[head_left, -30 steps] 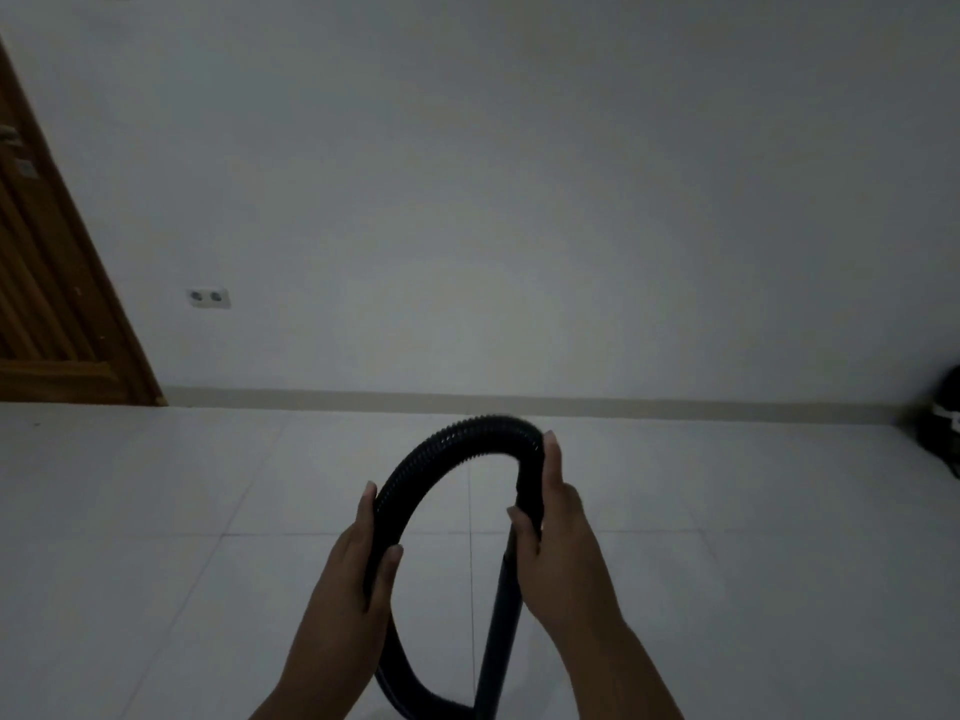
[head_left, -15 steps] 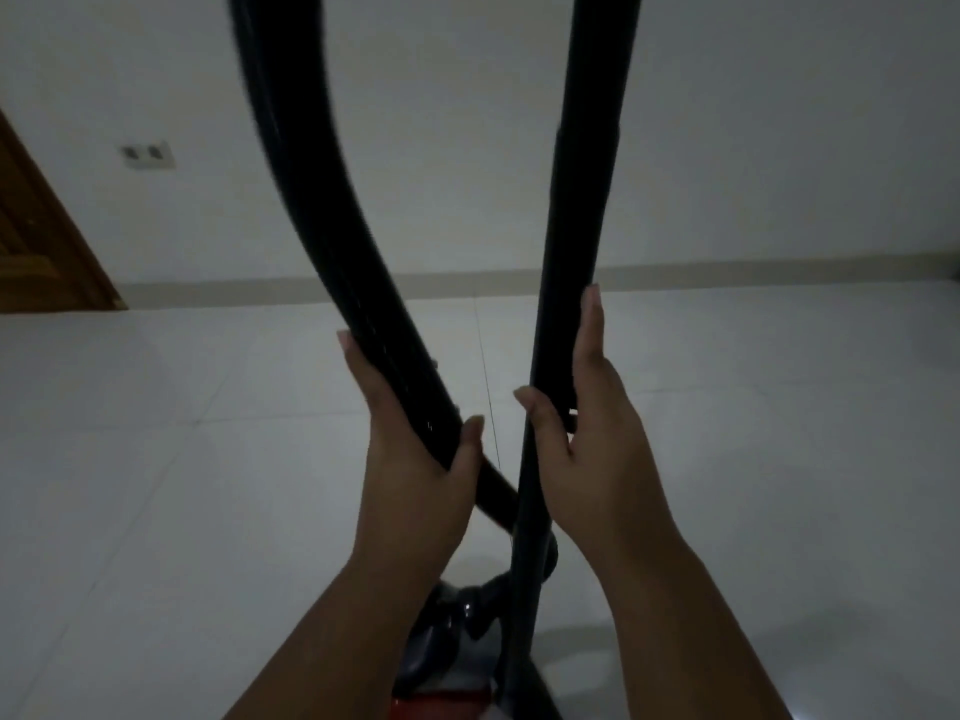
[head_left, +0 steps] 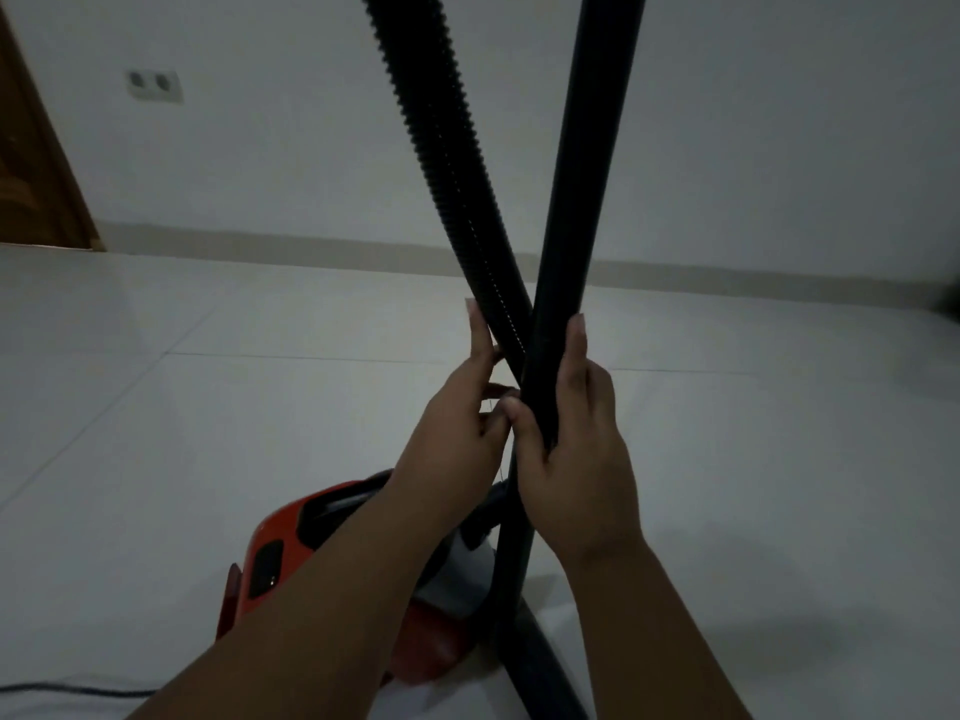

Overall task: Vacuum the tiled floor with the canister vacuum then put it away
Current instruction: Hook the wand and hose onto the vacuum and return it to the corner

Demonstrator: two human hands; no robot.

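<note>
A red canister vacuum [head_left: 278, 556] sits on the white tiled floor [head_left: 208, 433] just below my arms. Its black ribbed hose [head_left: 441, 148] and smooth black wand [head_left: 587, 174] rise to the top edge and cross in front of me. My left hand [head_left: 457, 433] holds the hose at the crossing, fingers pointing up along it. My right hand [head_left: 571, 449] grips the wand right beside it, thumb wrapped round the tube. The two hands touch. The wand's lower end runs out at the bottom edge.
A white wall with a beige skirting board [head_left: 311, 244] closes the floor ahead. A double wall socket [head_left: 155, 85] sits at the upper left, beside a wooden door [head_left: 31, 189]. A black power cord [head_left: 67, 691] lies on the floor at the bottom left.
My view has tilted down, bringing the red canister into sight. My hands have come together, so hose and wand now cross where they were held apart.
</note>
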